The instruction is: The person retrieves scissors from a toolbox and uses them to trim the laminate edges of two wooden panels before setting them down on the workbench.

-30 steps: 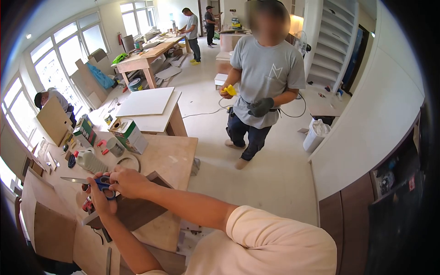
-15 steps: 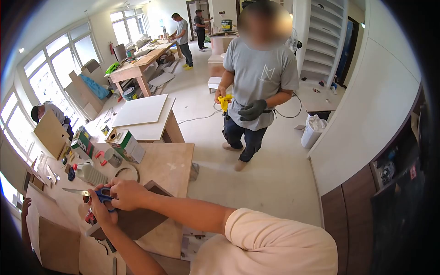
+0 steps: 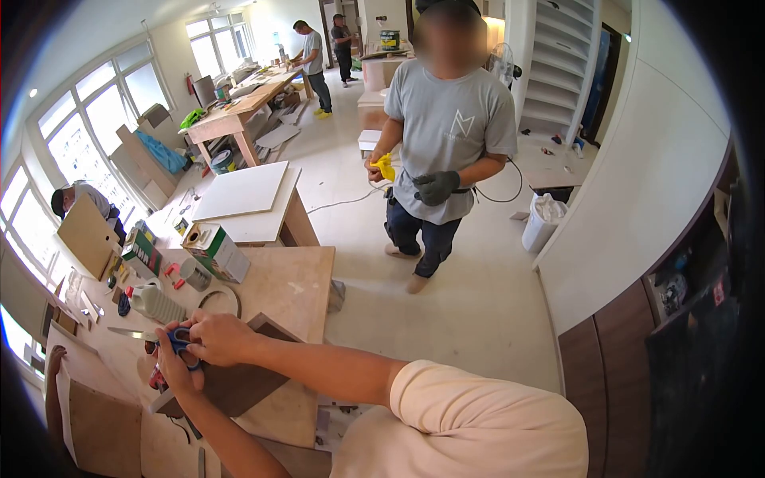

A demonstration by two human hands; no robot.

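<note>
Blue-handled scissors (image 3: pixel 182 347) are in my hands over the near workbench, their blades (image 3: pixel 130 333) pointing left. My left hand (image 3: pixel 172 368) is closed around the handle side from below. Fingers of my right hand (image 3: pixel 219 338) are bent and pressed at the handle loops; their exact grip is partly hidden. Under my hands and right forearm lies a dark brown panel piece (image 3: pixel 251 382) with a raised edge. A red and black tool (image 3: pixel 157 378), partly covered, is beside my left hand. A coil of banding strip (image 3: pixel 219 301) lies just beyond my hands.
The wooden bench (image 3: pixel 287 279) carries a plastic jug (image 3: pixel 155 304), a metal can (image 3: pixel 194 274) and rectangular tins (image 3: pixel 215 252). A co-worker (image 3: pixel 446 135) stands beyond it, holding a yellow cloth-like item (image 3: pixel 385 166). Another person's hand (image 3: pixel 56 360) grips a panel at left.
The view has shifted slightly. The co-worker's yellow item and gloved hand have moved a little. My hands stay on the scissors in nearly the same pose.
</note>
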